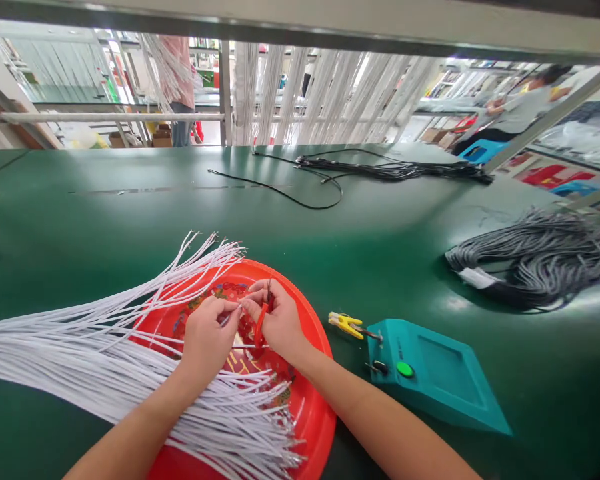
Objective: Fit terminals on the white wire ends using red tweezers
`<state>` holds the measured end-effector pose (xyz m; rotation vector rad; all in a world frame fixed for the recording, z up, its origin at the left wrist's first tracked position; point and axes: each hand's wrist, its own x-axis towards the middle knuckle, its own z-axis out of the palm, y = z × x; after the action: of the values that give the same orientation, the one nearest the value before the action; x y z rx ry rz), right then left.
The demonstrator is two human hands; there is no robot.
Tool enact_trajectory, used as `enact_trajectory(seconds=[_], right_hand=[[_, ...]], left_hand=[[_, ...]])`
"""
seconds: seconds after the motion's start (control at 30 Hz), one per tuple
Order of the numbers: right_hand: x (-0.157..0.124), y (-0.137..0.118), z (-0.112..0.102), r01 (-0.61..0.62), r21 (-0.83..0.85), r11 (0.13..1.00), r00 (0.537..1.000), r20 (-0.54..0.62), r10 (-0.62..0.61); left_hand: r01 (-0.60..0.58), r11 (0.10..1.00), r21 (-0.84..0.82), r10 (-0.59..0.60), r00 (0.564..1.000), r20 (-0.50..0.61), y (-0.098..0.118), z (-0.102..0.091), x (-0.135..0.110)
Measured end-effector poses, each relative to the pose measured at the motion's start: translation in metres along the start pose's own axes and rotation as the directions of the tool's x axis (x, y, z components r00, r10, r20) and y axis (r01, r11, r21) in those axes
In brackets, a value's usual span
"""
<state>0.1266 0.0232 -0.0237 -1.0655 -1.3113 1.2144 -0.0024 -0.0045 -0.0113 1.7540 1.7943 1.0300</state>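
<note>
Over a red round tray with a printed pattern, both my hands meet fingertip to fingertip. My left hand is closed in a pinch on one white cable, near its end. Red-handled scissors sit in my right hand, their dark blades pointing up, while its thumb and finger pinch at the same cable end. The tip itself is mostly hidden by the fingers. A large bundle of white cables comes from the left and fans across the tray, in an upper group and a lower group with bare ends.
Right of the tray stands a teal device with a green button and a yellow clip. A coil of grey cables lies farther right, black cables toward the back. Beyond the green table, white cables hang and two people are visible.
</note>
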Motion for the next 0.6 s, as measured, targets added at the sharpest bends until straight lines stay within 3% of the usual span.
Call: enact_trajectory(seconds=[0.17,0.33,0.47,0.6], right_hand=[[0.003,-0.0026,-0.0002,-0.03,0.131,0.991,0.999,0.044,0.025],[0.0033,-0.0036,-0.001,-0.038,0.18,0.983,0.999,0.034,0.033],[0.0018,-0.0034,-0.0014,-0.008,0.097,0.995,1.0,-0.001,0.009],[-0.0011,-0.0002,-0.0025,0.118,-0.119,0.986,0.992,-0.028,-0.123]], left_hand=[[0.165,0.965,-0.206,-0.166,0.986,0.013,-0.0007,0.0039,-0.0009],[0.223,0.885,-0.409,-0.213,0.975,0.072,-0.0014,0.0045,0.0002],[0.282,0.811,-0.512,-0.235,0.959,0.156,0.0007,0.0033,0.0003],[0.226,0.862,-0.454,-0.203,0.974,0.1,0.0009,0.0028,-0.0007]])
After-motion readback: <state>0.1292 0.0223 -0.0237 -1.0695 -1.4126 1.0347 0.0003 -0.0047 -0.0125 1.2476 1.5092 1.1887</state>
